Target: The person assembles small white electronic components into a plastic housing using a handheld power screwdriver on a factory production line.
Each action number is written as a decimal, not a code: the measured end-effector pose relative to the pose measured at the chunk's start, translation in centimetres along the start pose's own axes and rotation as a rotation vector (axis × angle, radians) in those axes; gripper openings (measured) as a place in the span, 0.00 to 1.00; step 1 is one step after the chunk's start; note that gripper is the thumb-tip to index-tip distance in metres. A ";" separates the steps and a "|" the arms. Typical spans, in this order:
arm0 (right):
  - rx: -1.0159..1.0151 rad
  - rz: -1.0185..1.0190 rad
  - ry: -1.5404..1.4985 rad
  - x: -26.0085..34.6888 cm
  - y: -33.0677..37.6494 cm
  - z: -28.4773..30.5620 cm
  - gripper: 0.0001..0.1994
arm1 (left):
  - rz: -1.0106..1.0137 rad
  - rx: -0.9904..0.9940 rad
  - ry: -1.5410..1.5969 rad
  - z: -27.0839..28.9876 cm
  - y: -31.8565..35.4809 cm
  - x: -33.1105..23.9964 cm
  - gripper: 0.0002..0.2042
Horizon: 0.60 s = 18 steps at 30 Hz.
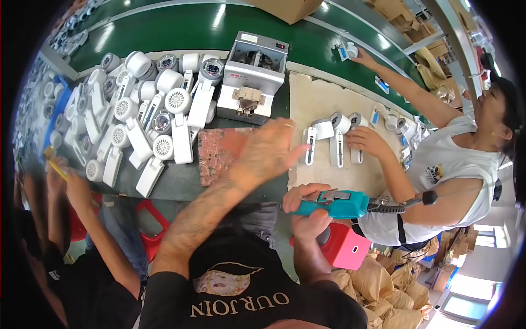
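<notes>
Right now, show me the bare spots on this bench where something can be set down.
Free: the dark bench strip between the pink mat and the heap of white fan parts, and the pale board above the co-worker's three parts. The left side is crowded. The left hand hovers empty; the right hand grips a teal screwdriver.

The electric screwdriver (334, 204) gripped in the right hand (309, 216) has a glossy teal plastic body with a dull grey metal clip. The white handheld fans (159, 118) heaped at far left are smooth, slightly shiny plastic. The screw feeder (251, 77) is pale painted metal. The conveyor belt (181, 27) looks glossy green. The board (329, 137) at right looks like matt, scuffed cardboard.
</notes>
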State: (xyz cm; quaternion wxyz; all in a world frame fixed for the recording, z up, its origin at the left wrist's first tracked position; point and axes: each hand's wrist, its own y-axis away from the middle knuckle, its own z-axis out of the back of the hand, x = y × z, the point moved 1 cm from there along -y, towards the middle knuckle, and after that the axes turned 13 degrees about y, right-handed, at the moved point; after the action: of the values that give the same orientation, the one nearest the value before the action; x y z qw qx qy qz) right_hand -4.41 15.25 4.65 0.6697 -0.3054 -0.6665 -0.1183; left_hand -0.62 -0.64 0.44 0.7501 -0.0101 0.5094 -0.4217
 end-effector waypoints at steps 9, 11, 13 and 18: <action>-0.038 0.015 0.088 -0.3 0.7 2.0 0.38 | 0.410 0.282 -0.060 -6.9 -4.0 0.9 0.33; -0.064 -0.024 -0.002 -1.0 0.3 2.6 0.36 | 0.282 0.217 0.087 -5.0 -2.9 0.7 0.26; -0.073 -0.015 0.052 -2.0 -0.7 2.9 0.36 | 0.135 0.166 0.080 -2.1 -0.9 -0.2 0.23; -0.027 -0.045 0.088 -2.1 -3.3 2.7 0.39 | 0.133 0.092 -0.004 4.3 3.6 -0.6 0.20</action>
State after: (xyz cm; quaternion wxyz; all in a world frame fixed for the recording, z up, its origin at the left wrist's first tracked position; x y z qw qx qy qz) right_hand -8.62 13.67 3.29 0.6912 -0.2937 -0.6417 -0.1557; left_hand 4.89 0.27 1.31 0.7771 0.0573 0.4877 -0.3938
